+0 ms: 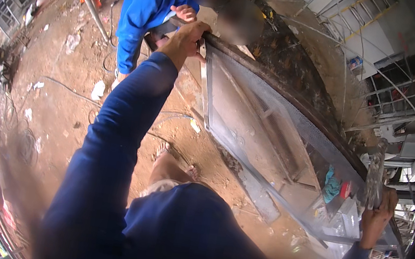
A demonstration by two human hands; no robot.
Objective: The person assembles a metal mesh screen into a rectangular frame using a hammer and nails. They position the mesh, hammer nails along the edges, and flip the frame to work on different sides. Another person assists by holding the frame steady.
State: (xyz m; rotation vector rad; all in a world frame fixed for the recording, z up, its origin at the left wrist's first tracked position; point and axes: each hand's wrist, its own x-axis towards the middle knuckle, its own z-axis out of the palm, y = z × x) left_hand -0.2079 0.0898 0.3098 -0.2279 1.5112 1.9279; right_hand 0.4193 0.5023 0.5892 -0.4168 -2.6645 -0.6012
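Note:
A long metal frame with a mesh panel (288, 109) slants across in front of me, from upper middle to lower right. It has a dark rail along its far side and a grey rail along its near side. My left hand (189, 41) is closed around the frame's upper left corner, arm stretched out. At the far right end, my right hand (379, 215) is closed at the frame's edge. A shiny greyish upright piece (375, 173) stands against its fingers; its kind I cannot make out.
A person in a blue hooded top (148, 5) bends beyond my left hand, one hand raised near the frame. Cables (71, 87) and scraps lie on the dirt floor (53, 122). A teal cloth (331, 185) and a red item (345, 189) show behind the frame. Metal racks stand right.

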